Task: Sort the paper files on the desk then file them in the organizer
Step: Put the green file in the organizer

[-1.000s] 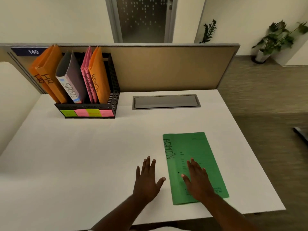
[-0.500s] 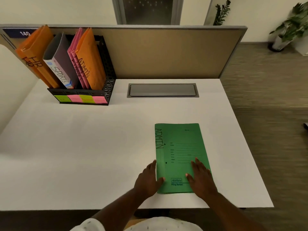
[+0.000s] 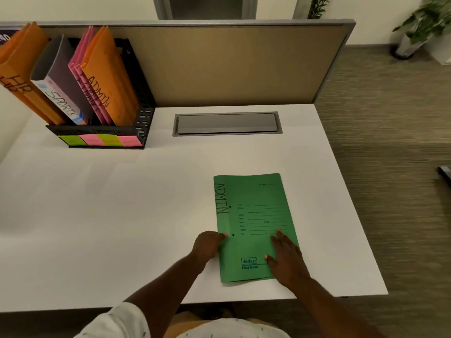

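Note:
A green folder (image 3: pixel 253 196) marked ADMIN lies flat on the white desk (image 3: pixel 97 203), near its front edge. My left hand (image 3: pixel 208 245) is curled around the folder's left spine edge, thumb on top. Fingers spread, my right hand (image 3: pixel 285 257) rests flat on the folder's lower right part. At the back left stands a black mesh organizer (image 3: pixel 144 118) with coloured sticky labels (image 3: pixel 100 140) on its front. It holds orange HR folders (image 3: pixel 17 69), a grey SPORTS file (image 3: pixel 61 76), pink folders (image 3: pixel 81 52) and an orange ADMIN folder (image 3: pixel 107 76), all leaning left.
A grey cable hatch (image 3: pixel 227 123) is set into the desk at the back middle. A tan partition (image 3: pixel 231 62) closes the desk's far side. The desk's right edge drops to carpet, with a potted plant (image 3: pixel 419 23) far right.
My left hand moved from the bare desk onto the folder's left edge and curled around it. The folder now lies straighter. My right hand stays flat on it. The view dipped closer.

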A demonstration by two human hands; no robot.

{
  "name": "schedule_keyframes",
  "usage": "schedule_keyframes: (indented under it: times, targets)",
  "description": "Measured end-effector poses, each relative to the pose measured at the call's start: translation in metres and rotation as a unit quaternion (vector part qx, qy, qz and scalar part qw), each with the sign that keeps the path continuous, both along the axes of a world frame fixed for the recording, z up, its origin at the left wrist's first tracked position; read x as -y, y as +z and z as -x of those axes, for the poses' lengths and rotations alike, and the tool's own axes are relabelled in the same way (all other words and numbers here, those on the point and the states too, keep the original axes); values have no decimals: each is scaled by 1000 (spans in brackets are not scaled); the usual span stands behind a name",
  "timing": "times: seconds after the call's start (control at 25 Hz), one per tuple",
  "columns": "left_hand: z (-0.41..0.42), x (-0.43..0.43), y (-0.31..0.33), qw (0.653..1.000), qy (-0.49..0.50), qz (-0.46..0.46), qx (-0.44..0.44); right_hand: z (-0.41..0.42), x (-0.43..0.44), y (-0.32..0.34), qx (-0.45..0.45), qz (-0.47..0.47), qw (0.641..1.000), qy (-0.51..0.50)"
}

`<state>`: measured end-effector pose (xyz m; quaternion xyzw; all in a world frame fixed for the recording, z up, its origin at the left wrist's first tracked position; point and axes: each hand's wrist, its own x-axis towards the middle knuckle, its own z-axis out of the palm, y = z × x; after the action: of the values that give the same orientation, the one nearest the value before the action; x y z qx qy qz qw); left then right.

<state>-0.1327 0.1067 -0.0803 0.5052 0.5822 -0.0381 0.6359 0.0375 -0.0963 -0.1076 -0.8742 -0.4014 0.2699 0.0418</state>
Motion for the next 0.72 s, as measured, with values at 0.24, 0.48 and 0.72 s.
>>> schedule_keyframes:
  times: [0.24, 0.48, 0.72]
  targets:
    - [0, 0, 18, 997, -23, 21, 67, -3, -3, 2, -6, -30, 999, -25]
    - [24, -6, 39, 994, -42, -2, 104, 4, -37, 12, -3, -60, 998, -22]
    - [67, -46, 54, 989, -46, -19, 137, 43, -102, 27, -1, -90, 996, -28]
